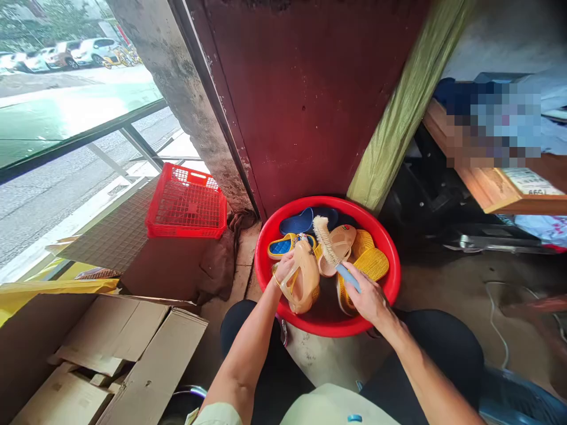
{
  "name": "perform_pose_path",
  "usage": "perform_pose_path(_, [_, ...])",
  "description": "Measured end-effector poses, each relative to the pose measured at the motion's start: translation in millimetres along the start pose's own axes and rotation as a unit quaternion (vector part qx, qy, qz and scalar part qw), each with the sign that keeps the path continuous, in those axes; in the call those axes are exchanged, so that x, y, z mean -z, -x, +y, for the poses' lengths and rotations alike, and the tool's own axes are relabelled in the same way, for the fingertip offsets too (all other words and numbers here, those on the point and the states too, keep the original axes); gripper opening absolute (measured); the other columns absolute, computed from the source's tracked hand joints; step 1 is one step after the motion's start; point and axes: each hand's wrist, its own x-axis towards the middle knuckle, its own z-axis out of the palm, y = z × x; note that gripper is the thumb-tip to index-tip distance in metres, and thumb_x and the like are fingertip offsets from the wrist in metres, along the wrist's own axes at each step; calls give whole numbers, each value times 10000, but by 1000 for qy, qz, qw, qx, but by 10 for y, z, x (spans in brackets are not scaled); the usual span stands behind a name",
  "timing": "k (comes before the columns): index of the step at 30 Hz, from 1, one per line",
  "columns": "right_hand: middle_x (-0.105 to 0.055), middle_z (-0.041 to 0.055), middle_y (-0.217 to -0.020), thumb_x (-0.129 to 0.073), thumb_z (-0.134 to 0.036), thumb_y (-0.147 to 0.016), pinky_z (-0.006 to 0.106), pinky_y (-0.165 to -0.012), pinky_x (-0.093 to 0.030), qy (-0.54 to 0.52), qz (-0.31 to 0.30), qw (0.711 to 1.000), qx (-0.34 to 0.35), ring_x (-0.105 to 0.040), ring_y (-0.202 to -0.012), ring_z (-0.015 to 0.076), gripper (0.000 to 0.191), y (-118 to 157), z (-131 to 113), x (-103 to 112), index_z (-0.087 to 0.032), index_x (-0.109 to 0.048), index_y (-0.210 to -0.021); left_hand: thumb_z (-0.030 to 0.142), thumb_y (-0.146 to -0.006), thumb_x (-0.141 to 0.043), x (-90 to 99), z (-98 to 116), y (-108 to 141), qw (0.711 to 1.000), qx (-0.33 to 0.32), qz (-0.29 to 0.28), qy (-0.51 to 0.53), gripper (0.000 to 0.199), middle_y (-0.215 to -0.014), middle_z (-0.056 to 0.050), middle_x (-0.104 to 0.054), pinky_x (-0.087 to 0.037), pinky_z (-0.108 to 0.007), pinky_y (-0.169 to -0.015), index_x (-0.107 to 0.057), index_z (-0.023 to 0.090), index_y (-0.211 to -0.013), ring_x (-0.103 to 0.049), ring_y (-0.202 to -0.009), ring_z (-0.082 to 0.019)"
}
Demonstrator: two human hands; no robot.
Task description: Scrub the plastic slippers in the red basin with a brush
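A round red basin point(394, 283) stands on the floor between my knees, with several shoes in it. My left hand point(284, 268) grips a beige sandal point(305, 283) above the basin's left part. In my right hand point(367, 295) is the blue handle of a brush point(325, 239); its pale bristles are just right of the sandal. Yellow slippers point(371, 264) lie at the basin's right, and another beige sandal point(343, 241) is behind the brush. Blue shoes point(296, 221) rest along the back rim, and a yellow-and-blue slipper point(280, 247) is at the left.
A red plastic crate point(190, 227) sits left of the basin, beyond cardboard boxes point(155, 366). A dark red door point(305, 106) and a yellow-green curtain point(398, 130) rise behind. At right is a wooden table point(491, 189); a pale cable lies on the floor.
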Motion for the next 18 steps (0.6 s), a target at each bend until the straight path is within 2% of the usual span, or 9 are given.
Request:
perform_pose_path(4, [-710,88,-1058,-409,-207,-955,295,-650,-508,137,-105,982,-76,-706,-810,213,527,119,101,-163,-270,-491,-1471,413,-598,-893,7,-45,-29,1000,16,-11,6,385,-665,-13,-671,-432,-236,-574,-730,138,-812,-571,-553,-117])
perform_pose_path(7, [-694,84,-1051,-435,-182,-943,280,-626,-467,188,-154,965,-102,-693,-777,195,563,182,203,-249,-285,-455,-1496,419,-597,-893,40,-75,-47,999,35,-29,-7,392,-644,-20,-670,-450,-240,-578,-730,131,-807,-598,-567,-135])
perform_pose_path(10, [-682,87,-1068,-443,-174,-945,286,-641,-452,218,-167,955,-116,-681,-791,199,579,186,239,-318,-301,-422,-1509,419,-591,-898,70,-99,-67,999,39,-36,-11,410,-668,-28,-688,-477,-248,-605,-736,133,-835,-632,-606,-155])
perform_pose_path(12, [-673,93,-1072,-462,-169,-939,292,-659,-452,236,-150,953,-118,-670,-811,206,543,144,224,-346,-288,-466,-1468,427,-590,-897,79,-109,-79,998,41,-37,-10,419,-683,-32,-698,-488,-253,-615,-739,137,-849,-644,-620,-162])
perform_pose_path(14, [-664,105,-1080,-494,-167,-923,307,-709,-465,231,-104,962,-100,-658,-864,219,435,55,174,-340,-254,-578,-1341,429,-589,-898,77,-111,-85,998,44,-38,-11,421,-693,-36,-703,-493,-257,-623,-739,139,-850,-654,-636,-171])
perform_pose_path(16, [-664,113,-1094,-507,-193,-926,330,-783,-484,161,-38,985,-58,-648,-928,231,315,-85,75,-293,-228,-651,-1203,442,-588,-897,65,-106,-82,998,42,-33,-10,423,-685,-37,-700,-488,-261,-621,-737,138,-834,-651,-634,-173])
perform_pose_path(18, [-678,109,-1104,-491,-263,-952,342,-844,-501,19,26,999,-18,-651,-962,228,273,-262,-84,-220,-227,-668,-1157,465,-587,-893,43,-94,-70,999,37,-26,-10,430,-662,-33,-687,-473,-261,-606,-732,137,-814,-629,-603,-162])
